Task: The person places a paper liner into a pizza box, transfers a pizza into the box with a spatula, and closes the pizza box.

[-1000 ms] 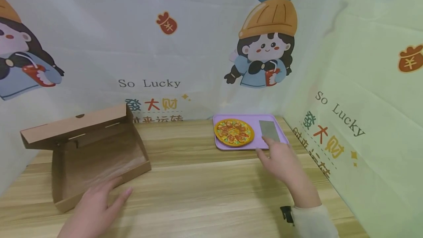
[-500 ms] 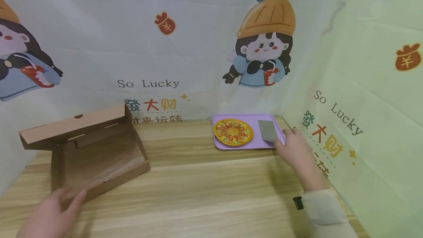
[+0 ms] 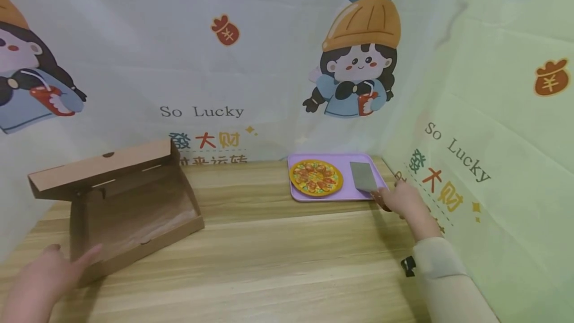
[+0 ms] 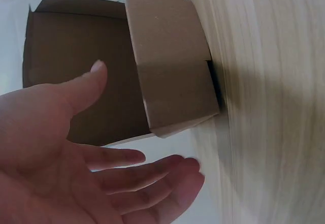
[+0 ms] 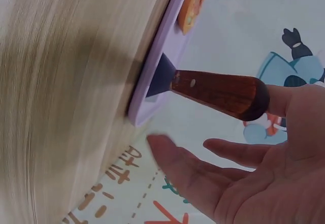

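Observation:
My right hand [image 3: 405, 203] is at the wooden handle [image 5: 218, 92] of a spatula, whose flat grey blade [image 3: 363, 176] lies on a purple tray [image 3: 349, 194]. In the right wrist view the thumb is partly hidden behind the handle's end, and the other fingers stay apart from it, loosely extended. A toy pizza [image 3: 316, 178] lies on the tray's left half. At the left, my left hand [image 3: 42, 275] is by the near left corner of an open cardboard box [image 3: 152, 245]. In the left wrist view its fingers are spread and hold nothing.
The box's lid [image 3: 103, 166] stands raised at the back. Printed cloth walls [image 3: 273, 64] enclose the wooden table [image 3: 269, 253] behind and at the right. The tray is close to the back right corner.
My left hand has moved left from the box's front edge to its near left corner. My right hand has moved right and down, from over the blade to the spatula's handle.

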Demonstrator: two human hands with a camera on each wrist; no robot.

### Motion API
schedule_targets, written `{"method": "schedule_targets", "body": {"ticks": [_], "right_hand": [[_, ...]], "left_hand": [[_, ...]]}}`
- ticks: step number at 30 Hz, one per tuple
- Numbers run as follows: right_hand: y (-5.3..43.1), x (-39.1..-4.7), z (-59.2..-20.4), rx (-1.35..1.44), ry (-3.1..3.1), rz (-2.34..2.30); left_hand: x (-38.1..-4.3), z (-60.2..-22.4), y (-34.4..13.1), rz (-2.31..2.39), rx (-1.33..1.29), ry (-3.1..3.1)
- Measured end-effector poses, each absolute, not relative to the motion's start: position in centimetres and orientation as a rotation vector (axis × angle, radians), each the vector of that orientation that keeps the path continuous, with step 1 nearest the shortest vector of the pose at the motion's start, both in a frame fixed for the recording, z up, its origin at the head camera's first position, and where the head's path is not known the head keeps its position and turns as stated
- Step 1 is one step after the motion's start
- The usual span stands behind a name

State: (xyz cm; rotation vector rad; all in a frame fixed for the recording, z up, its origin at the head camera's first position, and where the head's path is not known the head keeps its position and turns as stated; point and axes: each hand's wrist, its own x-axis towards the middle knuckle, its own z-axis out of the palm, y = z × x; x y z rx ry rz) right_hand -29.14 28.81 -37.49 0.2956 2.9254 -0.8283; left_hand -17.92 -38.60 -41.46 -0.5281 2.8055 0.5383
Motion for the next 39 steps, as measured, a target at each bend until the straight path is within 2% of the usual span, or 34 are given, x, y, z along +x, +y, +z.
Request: {"method": "schedule_targets", "body": {"ticks": [9,20,39], "right_hand": [[28.0,-29.6,-38.7,0.293,2.847,-1.022],[27.2,-29.9,-39.4,0.224,3.064,-0.668],[27.2,-29.8,-40.8,0.187,3.128,-0.574]], "left_hand": [[-19.8,-41.7,-39.5,0.617,-0.282,2.754],[-20.5,-42.2,-39.4,0.592,-0.292,2.724],[-20.9,-41.8,-38.8,0.665,-0.321,2.652]]}}
